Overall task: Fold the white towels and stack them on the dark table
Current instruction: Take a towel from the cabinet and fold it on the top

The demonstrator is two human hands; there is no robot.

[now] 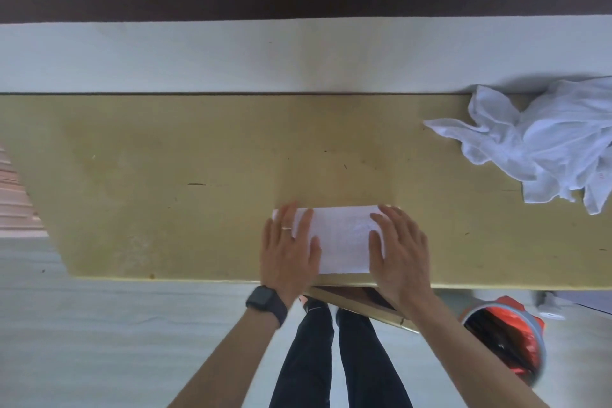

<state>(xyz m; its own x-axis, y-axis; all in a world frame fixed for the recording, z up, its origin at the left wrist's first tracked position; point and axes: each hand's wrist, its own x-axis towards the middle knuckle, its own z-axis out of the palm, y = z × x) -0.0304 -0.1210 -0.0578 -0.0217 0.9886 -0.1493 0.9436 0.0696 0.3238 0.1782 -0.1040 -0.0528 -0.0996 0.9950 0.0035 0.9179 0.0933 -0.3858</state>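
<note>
**Both palms flat on the folded towel**

Your left hand is open, with fingers straight and slightly spread. It lies palm-down on the left end of the folded white towel. The fingertips reach the towel's far edge and the thumb lies across the cloth toward the middle. Nothing is gripped, it just presses. There's a ring on one finger and a black smartwatch on that wrist.

Your right hand mirrors it: open, flat, palm-down on the towel's right end, thumb pointing inward over the cloth. No pinch, no curl.

The towel is a neat rectangle under and between both hands, with only its middle strip showing. It lies on the olive-yellow table, its near side just short of the table's near edge.

The pile of unfolded white towels sits crumpled at the far right of the table, well apart from both hands. It reaches the back edge and runs out of frame on the right.

Below the table are your legs in black trousers. To their right, a round bin with a red-orange liner stands on the pale floor.
</note>
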